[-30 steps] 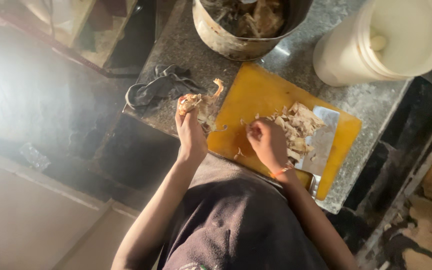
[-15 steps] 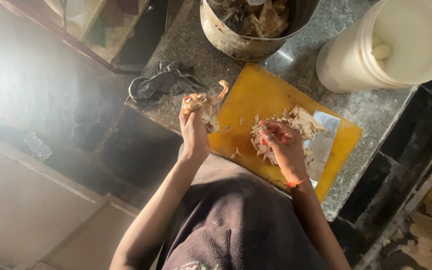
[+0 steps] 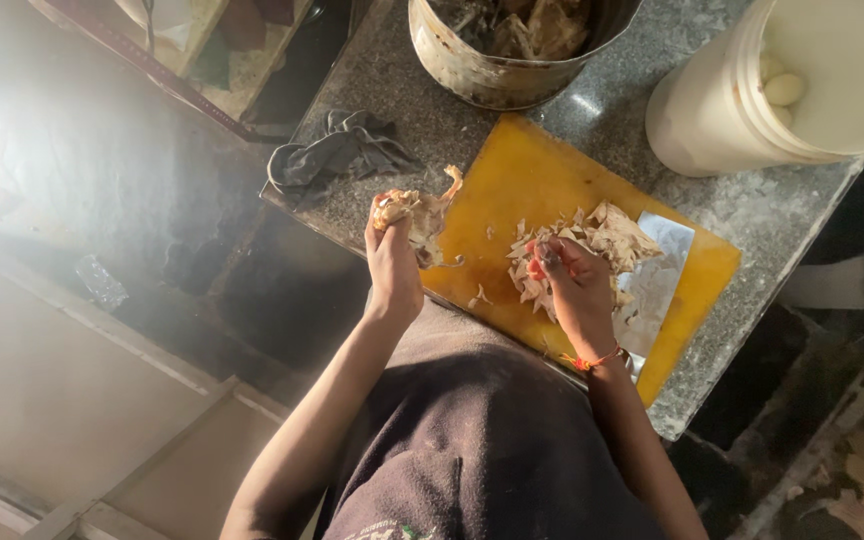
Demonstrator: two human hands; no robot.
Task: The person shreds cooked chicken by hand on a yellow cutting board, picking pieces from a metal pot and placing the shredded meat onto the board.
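My left hand (image 3: 392,262) grips a ragged piece of cooked chicken (image 3: 414,212), held just above the left edge of a yellow cutting board (image 3: 522,170). My right hand (image 3: 574,285) rests on a pile of pale shredded chicken (image 3: 602,235) in the middle of the board, fingers curled into the shreds. A flat steel cleaver blade (image 3: 662,275) lies on the board just right of that hand, partly under the shreds.
A dented metal pot (image 3: 497,75) with chicken pieces stands behind the board. A white plastic bucket (image 3: 722,110) holding pale round items is at the back right. A dark crumpled cloth (image 3: 337,150) lies left of the board on the grey stone counter (image 3: 612,110), whose edge runs close to my body.
My right hand has slid left across the board, off the cleaver and into the shredded pile. My left hand keeps holding the chicken piece in about the same place.
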